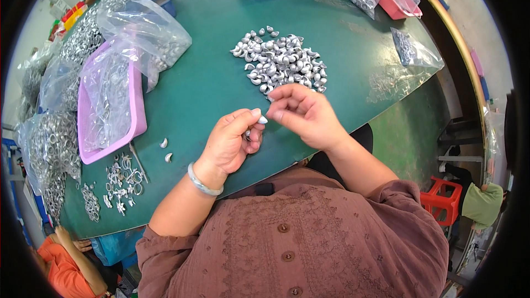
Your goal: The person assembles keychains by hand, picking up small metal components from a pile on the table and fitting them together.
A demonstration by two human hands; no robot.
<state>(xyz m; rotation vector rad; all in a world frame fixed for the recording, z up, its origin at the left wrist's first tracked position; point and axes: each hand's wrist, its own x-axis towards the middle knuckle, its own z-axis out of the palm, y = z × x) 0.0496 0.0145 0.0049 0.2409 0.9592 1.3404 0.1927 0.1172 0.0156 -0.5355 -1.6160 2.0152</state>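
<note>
Left hand (229, 139) pinched a small, shiny silver crescent-shaped metal piece (263, 120) between thumb and fingers, above the near edge of the green tabletop (204, 77). Right hand (309, 117) hung just beside it, fingers curled; could not tell whether anything was gripped at the fingertips. Progress, judged from layout: two loose silver crescents (163, 143) lay apart at left, possibly finished; the large silver-grey heap of crescent pieces (290, 63) beyond the hands appeared undone, so most work seemed left.
</note>
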